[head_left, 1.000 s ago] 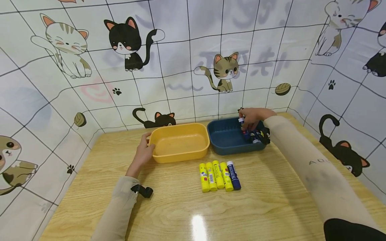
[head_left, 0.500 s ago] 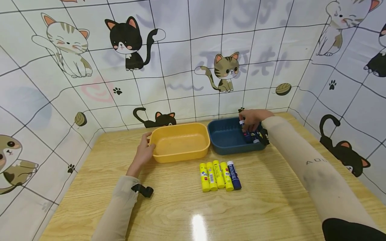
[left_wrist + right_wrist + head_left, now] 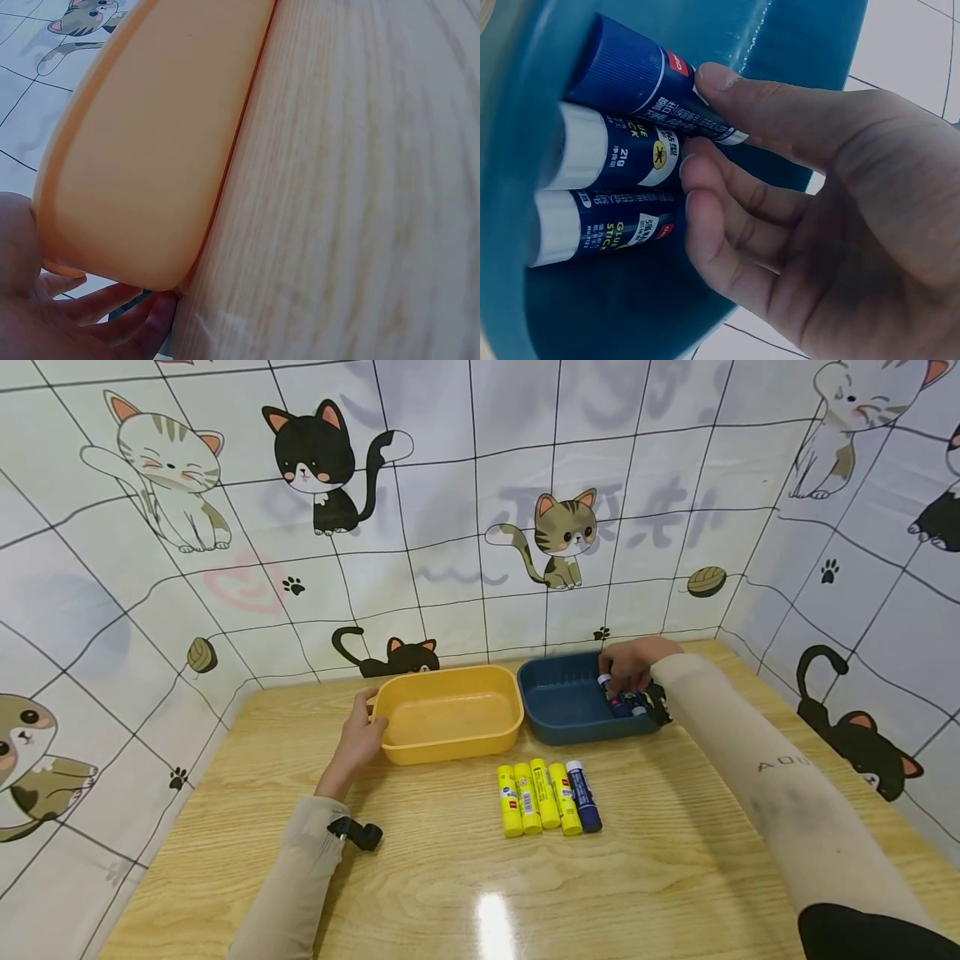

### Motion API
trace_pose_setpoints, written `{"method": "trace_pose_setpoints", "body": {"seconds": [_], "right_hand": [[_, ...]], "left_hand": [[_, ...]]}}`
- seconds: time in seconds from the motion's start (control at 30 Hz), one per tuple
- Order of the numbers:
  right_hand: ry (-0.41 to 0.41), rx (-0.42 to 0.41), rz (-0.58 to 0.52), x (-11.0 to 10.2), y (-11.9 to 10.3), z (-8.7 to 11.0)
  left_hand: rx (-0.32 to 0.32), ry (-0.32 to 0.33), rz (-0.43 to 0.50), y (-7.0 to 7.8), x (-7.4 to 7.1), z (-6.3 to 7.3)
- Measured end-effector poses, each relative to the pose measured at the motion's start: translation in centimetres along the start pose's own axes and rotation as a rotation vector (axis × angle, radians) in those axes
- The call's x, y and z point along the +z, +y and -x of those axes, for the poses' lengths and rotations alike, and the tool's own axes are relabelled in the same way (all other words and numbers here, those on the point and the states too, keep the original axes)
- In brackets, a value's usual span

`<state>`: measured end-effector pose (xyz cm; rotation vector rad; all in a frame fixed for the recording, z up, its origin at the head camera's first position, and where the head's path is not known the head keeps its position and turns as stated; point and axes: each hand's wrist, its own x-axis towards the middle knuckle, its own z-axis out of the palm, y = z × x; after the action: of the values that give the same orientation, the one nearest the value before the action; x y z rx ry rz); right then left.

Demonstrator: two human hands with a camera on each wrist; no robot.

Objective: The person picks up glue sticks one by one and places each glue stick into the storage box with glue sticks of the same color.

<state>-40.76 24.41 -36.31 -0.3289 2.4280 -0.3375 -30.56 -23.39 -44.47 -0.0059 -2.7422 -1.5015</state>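
At the left end of the yellow tray (image 3: 450, 752), my left hand (image 3: 357, 739) grips the wall, thumb at the rim. The left wrist view shows that hand's fingers (image 3: 124, 319) curled at the tray's end. Inside the blue tray (image 3: 570, 735), my right hand (image 3: 632, 662) pinches a dark blue glue stick (image 3: 634, 71), thumb on its side. Two more blue glue sticks with white ends lie beside it, a middle one (image 3: 615, 150) and a lower one (image 3: 600, 227). In the head view the hand and wrist strap partly hide them.
In front of the trays, several yellow glue sticks (image 3: 542, 795) lie side by side, with a blue glue stick (image 3: 583, 797) at their right end. The trays stand nearly touching on the wooden table (image 3: 420, 868), close to the cat-patterned wall covering (image 3: 450, 527).
My right hand has lowered slightly with the blue glue stick, deeper into the blue tray. The left hand stays on the yellow tray, and the row of glue sticks has not moved.
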Motion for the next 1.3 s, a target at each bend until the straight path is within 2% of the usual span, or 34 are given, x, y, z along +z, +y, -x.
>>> {"method": "trace_pose_setpoints", "body": {"seconds": [0.23, 0.47, 0.63, 0.9, 1.3], "right_hand": [[-0.023, 0.027, -0.025, 0.3, 0.1, -0.1], [-0.002, 0.02, -0.021, -0.2, 0.1, 0.2], [0.032, -0.041, 0.001, -0.7, -0.3, 1.1], [0.106, -0.14, 0.107, -0.8, -1.5, 3.2], [0.207, -0.291, 0.035, 1.1, -1.9, 6.1]], "left_hand": [[-0.001, -0.001, -0.007, -0.1, 0.0, -0.1], [-0.006, 0.0, 0.007, -0.1, 0.0, -0.1], [-0.01, 0.003, 0.013, -0.2, 0.0, -0.1], [-0.01, 0.0, 0.022, -0.1, -0.1, -0.1], [-0.002, 0.002, 0.025, 0.0, 0.1, 0.0]]}}
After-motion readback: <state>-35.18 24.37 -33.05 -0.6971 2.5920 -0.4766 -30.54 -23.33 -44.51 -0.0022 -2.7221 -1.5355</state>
